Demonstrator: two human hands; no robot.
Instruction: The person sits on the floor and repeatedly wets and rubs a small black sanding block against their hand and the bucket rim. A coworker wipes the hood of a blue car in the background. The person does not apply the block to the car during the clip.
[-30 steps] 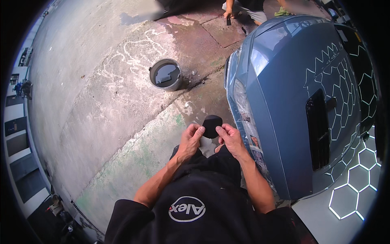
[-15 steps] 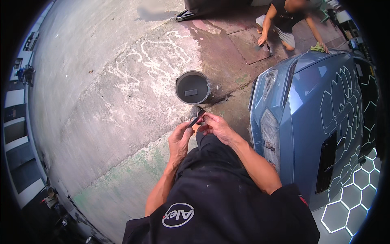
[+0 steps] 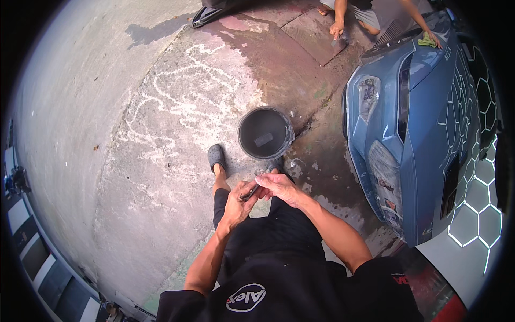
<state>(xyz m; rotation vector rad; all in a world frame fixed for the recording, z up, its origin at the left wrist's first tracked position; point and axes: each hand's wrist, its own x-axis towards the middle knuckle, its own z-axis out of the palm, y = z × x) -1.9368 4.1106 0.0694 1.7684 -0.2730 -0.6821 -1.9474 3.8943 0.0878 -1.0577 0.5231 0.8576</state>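
Observation:
A small dark flat strip (image 3: 248, 195) lies between my two hands, in front of my waist. My left hand (image 3: 236, 207) is closed round its near end. The fingers of my right hand (image 3: 281, 189) are pinched at its other end and cover much of it, so its exact kind is hard to make out. Just beyond my hands a round dark bucket (image 3: 245, 114) stands on the ground with greyish water inside. A pale rectangular patch (image 3: 264, 139) shows in the water; I cannot tell whether it is a block or a reflection.
To my right is a blue car (image 3: 416, 177) with dull, whitish areas on its front; hexagonal lights reflect in it. Beyond it another person crouches, one hand (image 3: 337, 28) low, the other on a green cloth (image 3: 427, 41) on the car. My grey clog (image 3: 216, 156) is beside the bucket.
My view has shifted, and my left foot now shows beside the bucket. The strip, clearly stretched between both hands before, is now mostly covered by my fingers.

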